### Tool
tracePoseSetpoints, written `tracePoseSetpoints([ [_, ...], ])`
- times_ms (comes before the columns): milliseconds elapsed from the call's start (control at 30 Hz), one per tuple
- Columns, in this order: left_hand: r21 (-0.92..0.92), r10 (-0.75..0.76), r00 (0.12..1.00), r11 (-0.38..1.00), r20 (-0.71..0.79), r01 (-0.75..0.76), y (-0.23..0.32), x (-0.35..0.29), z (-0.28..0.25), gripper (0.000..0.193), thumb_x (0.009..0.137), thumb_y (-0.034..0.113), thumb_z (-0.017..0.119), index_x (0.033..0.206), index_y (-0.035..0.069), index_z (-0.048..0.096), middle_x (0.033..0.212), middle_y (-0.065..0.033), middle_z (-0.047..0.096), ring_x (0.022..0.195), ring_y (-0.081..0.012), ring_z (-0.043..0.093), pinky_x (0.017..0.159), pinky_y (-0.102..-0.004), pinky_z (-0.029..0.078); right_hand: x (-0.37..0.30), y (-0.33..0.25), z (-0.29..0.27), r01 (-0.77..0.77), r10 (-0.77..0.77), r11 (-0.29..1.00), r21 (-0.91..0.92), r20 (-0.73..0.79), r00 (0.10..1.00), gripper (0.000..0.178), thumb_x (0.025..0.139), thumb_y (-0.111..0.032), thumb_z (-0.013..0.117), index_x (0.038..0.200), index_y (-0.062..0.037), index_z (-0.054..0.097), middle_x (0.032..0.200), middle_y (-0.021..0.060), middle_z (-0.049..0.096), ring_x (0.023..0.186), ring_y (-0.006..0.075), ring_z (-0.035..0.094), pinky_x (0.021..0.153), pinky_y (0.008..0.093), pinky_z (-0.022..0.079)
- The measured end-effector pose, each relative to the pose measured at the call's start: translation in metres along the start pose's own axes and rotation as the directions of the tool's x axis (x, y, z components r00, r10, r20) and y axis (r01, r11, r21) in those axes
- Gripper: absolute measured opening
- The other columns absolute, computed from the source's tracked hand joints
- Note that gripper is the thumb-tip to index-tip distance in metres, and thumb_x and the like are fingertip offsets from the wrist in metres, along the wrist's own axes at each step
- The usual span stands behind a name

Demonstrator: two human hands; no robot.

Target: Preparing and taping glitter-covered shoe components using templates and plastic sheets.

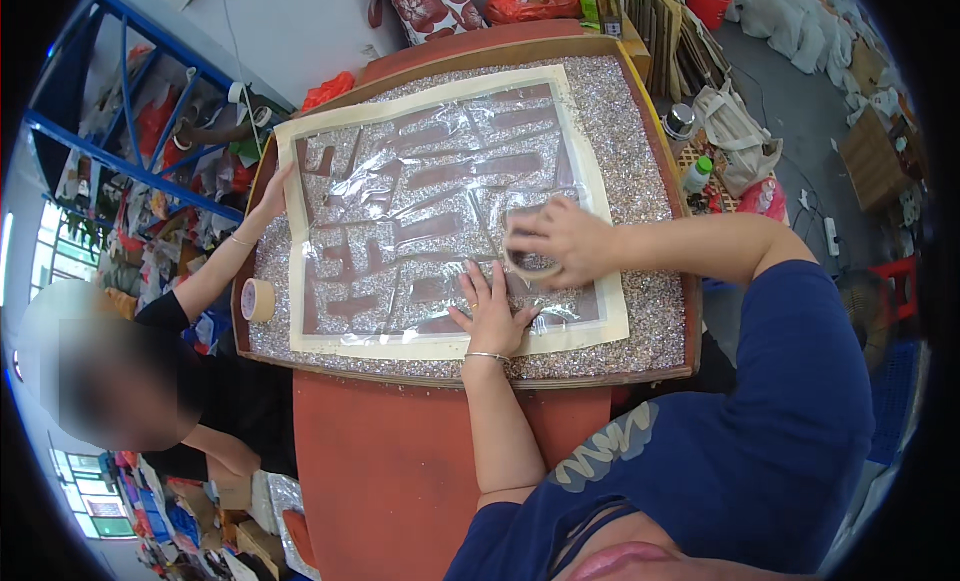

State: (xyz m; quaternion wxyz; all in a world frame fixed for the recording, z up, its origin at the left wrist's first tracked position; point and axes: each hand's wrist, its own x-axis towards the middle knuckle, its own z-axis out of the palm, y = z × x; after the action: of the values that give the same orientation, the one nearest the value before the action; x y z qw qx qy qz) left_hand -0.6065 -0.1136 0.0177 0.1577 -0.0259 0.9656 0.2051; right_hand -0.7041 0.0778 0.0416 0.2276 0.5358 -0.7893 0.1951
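Observation:
A large clear plastic sheet with a cream tape border point(612, 311) lies over a shallow wooden tray point(692, 311) filled with glittering chips point(655, 271). Through the sheet show brown, bar-like patches and thin dividing lines. My left hand point(492, 311) rests flat on the sheet near its front edge, fingers spread. Just right of it, my right hand point(565, 243) is curled over a roll of tape point(540, 273), held down against the sheet; the fingers are slightly blurred. A co-worker's hand point(275, 193) touches the sheet's left border.
Another roll of tape point(258, 300) stands on the chips at the left. The co-worker point(180, 371) sits beside the red tabletop point(390, 471). Beyond the tray's right side are a bottle with a green cap point(698, 173) and a canvas bag point(738, 131). Blue shelving point(130, 161) fills the left.

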Motion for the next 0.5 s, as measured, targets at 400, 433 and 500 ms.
tracePoseSetpoints([
  [400, 0.054, -0.031, 0.999, 0.998, -0.015, 0.032, 0.001, -0.003, 0.008, 0.087, 0.087, 0.061, 0.047, 0.149, 0.012, 0.013, 0.154, -0.0237, -0.006, 0.142, -0.0394, -0.009, 0.101, -0.0701, -0.006, 0.061, 0.173, 0.009, -0.663, 0.766, 0.622, -0.416, 0.147, 0.626, 0.078, 0.084, -0.041, 0.056, 0.141, 0.0049, 0.027, 0.148, 0.0222, 0.026, 0.138, 0.041, 0.021, 0.111, 0.0523, 0.017],
  [433, 0.068, -0.034, 0.999, 0.997, -0.016, 0.035, 0.011, -0.003, 0.008, 0.087, 0.087, 0.061, 0.046, 0.149, 0.011, 0.013, 0.154, -0.0237, -0.005, 0.142, -0.0394, -0.009, 0.101, -0.07, -0.006, 0.052, 0.174, 0.043, -0.641, 0.665, 0.736, -0.216, 0.057, 0.744, 0.081, 0.085, -0.046, 0.055, 0.141, 0.0055, 0.026, 0.149, 0.023, 0.023, 0.139, 0.0401, 0.019, 0.112, 0.053, 0.016],
  [500, 0.094, -0.064, 0.998, 0.993, -0.023, 0.066, 0.013, -0.003, 0.007, 0.086, 0.087, 0.061, 0.046, 0.149, 0.011, 0.013, 0.154, -0.0238, -0.004, 0.142, -0.0394, -0.009, 0.101, -0.0699, -0.005, 0.058, 0.148, 0.075, -0.542, 0.581, 0.814, -0.209, 0.293, 0.759, 0.084, 0.091, -0.055, 0.039, 0.142, 0.0088, 0.021, 0.152, 0.0251, 0.014, 0.142, 0.0358, 0.01, 0.115, 0.0488, 0.006],
])
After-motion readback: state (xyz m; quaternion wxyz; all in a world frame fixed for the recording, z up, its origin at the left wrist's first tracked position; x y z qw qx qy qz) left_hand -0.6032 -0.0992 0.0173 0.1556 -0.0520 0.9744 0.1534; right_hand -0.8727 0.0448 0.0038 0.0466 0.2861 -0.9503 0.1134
